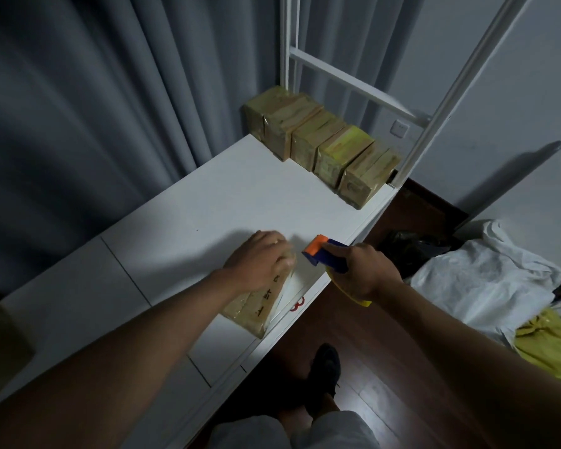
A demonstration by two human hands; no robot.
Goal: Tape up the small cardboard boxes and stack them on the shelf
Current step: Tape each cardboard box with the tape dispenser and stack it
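A small cardboard box (256, 311) with black printed marks lies near the front edge of the white shelf top (208, 205). My left hand (261, 259) rests over its far end, fingers curled down on the top. My right hand (361, 273) grips a tape dispenser (321, 252) with a blue body, orange roller and yellow tail, held just right of the box at the shelf's edge. Several taped cardboard boxes (321, 144) stand side by side in a row at the far end of the shelf, against the white frame.
White shelf uprights (447, 102) and a crossbar rise behind the box row. Grey curtains (94, 108) hang to the left. On the dark wood floor to the right lie white bags (486, 280), a yellow bag (544, 341) and a dark bag. My legs and a foot show below.
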